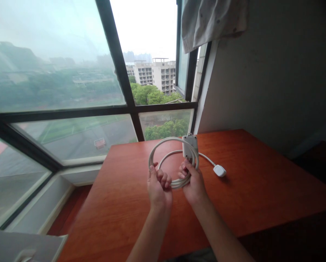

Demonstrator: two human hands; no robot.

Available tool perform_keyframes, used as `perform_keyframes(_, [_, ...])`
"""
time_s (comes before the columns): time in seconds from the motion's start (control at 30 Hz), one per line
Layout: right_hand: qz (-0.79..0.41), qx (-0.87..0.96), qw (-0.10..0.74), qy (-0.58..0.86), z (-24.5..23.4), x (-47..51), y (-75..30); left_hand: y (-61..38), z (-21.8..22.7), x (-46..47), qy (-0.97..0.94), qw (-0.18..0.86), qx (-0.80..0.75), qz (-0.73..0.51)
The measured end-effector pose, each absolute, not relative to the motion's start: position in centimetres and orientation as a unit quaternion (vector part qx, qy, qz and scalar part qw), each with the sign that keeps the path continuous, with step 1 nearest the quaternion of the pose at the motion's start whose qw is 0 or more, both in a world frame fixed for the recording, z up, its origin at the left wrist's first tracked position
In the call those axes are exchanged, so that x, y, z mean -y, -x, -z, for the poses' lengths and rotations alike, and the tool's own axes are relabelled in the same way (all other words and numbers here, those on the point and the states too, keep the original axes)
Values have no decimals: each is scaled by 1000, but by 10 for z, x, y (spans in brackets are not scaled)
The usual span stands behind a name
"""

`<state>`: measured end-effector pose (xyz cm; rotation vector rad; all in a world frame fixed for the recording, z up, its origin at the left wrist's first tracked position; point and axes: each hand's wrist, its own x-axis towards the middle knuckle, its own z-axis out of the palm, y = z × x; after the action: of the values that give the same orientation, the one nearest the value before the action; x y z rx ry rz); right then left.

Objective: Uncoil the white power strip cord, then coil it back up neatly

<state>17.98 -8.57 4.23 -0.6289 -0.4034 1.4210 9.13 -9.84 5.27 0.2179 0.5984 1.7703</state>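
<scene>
A white cable (168, 139) is wound into a round coil and held up over the wooden table. On the coil's left side, my left hand (159, 185) is closed round the loops, thumb on top. My right hand (191, 180) grips the coil's lower right side, close to the white power strip end (189, 145). That boxy end stands upright just beyond the right fingers. From behind the coil one length of cable runs right to a white plug (219, 170), which lies at the tabletop. Its prongs cannot be made out.
The reddish-brown wooden table (119, 203) stands against a dark-framed window (130, 108), with one pane open. A grey wall (261, 80) rises on the right, and a pale curtain (212, 22) hangs at the top. A white ledge (26, 243) is at lower left.
</scene>
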Motion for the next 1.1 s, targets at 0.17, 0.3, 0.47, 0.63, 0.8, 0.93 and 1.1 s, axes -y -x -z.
perform_keyframes(0.17, [-635, 196, 689, 288, -40, 85, -187, -99, -36, 116, -99, 569, -296, -761])
perform_keyframes(0.3, [-635, 209, 690, 278, -39, 88, -193, -98, -26, 126, -106, 570, -347, -737])
perform_keyframes(0.47, [-638, 238, 684, 263, -43, 90, -199, -83, -11, 129, -223, 553, -464, -655])
perform_keyframes(0.63, [-639, 256, 679, 255, -47, 95, -203, -65, -2, 124, -332, 625, -537, -460])
perform_keyframes(0.8, [-633, 274, 676, 259, -45, 102, -198, -68, -7, 126, -210, 690, -468, -511])
perform_keyframes(0.93, [-628, 260, 686, 260, -42, 106, -193, -77, -10, 122, -98, 695, -410, -583])
perform_keyframes(1.1, [-631, 225, 694, 263, -30, 109, -186, -92, -5, 115, -26, 656, -357, -665])
